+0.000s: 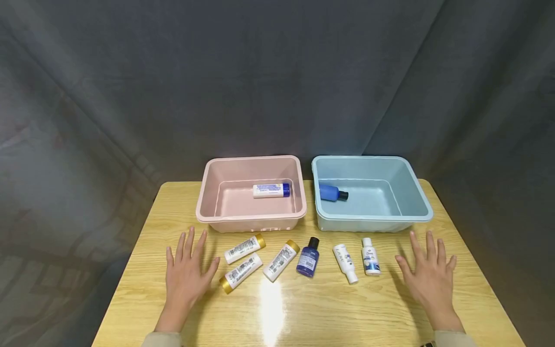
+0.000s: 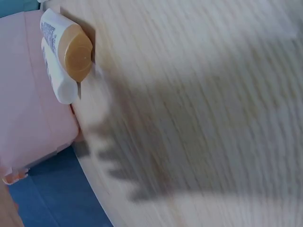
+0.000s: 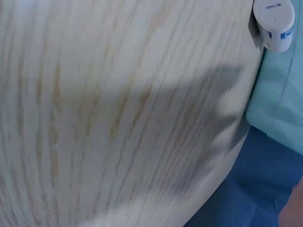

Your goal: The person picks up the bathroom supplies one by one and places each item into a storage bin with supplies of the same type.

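Observation:
My left hand (image 1: 186,272) is spread with straight fingers at the table's left side, holding nothing. Nearest to it lie two white bottles with gold caps, an upper bottle (image 1: 242,249) and a lower bottle (image 1: 244,271). A third gold-capped bottle (image 1: 280,261) lies tilted beside them. In the middle is a dark blue bottle (image 1: 308,258) with a black cap. Two small white bottles, one slanted (image 1: 344,260) and one with a blue label (image 1: 370,258), lie toward the right. My right hand (image 1: 429,279), also spread and holding nothing, is right of the blue-labelled bottle.
A pink bin (image 1: 251,224) stands at the back left, with a white blue-capped bottle (image 1: 270,190) inside. Beside it, a light blue bin (image 1: 373,224) contains a blue bottle (image 1: 330,193) with a black cap. A grey curtain (image 1: 260,86) hangs behind the wooden table (image 1: 329,318).

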Motion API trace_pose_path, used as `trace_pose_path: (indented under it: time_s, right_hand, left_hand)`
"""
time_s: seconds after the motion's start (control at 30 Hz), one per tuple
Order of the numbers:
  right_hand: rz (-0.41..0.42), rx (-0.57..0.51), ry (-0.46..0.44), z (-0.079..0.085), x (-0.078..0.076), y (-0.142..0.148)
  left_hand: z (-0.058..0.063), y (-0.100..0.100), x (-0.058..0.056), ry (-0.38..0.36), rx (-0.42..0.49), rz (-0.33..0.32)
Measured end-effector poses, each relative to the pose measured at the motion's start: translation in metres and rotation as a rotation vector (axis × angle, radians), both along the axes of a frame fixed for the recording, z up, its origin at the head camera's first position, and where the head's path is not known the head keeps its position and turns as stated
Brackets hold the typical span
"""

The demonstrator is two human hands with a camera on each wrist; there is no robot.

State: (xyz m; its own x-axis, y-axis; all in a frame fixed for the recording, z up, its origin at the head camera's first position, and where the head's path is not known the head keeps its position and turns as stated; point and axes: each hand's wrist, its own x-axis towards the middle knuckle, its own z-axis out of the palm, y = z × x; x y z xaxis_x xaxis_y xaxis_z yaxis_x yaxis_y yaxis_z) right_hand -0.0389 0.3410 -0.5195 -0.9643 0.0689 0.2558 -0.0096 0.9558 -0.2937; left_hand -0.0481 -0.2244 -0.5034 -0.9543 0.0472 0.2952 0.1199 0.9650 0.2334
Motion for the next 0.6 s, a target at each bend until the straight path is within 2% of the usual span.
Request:
trace_pose_path:
  time_s: [0.23,0.47,0.6]
  right_hand:
    - [0.000,-0.002,-0.012,-0.001,0.002,-0.001]
    - [-0.005,-0.003,-0.007,-0.004,0.003,0.000]
    - [-0.008,-0.015,-0.008,-0.005,0.004,0.000]
  left_hand:
    - [0.003,0.002,-0.004,0.047,0.045,-0.007]
    - [0.005,0.004,-0.010,0.134,0.095,-0.032]
    - [0.008,0.005,-0.015,0.151,0.117,-0.036]
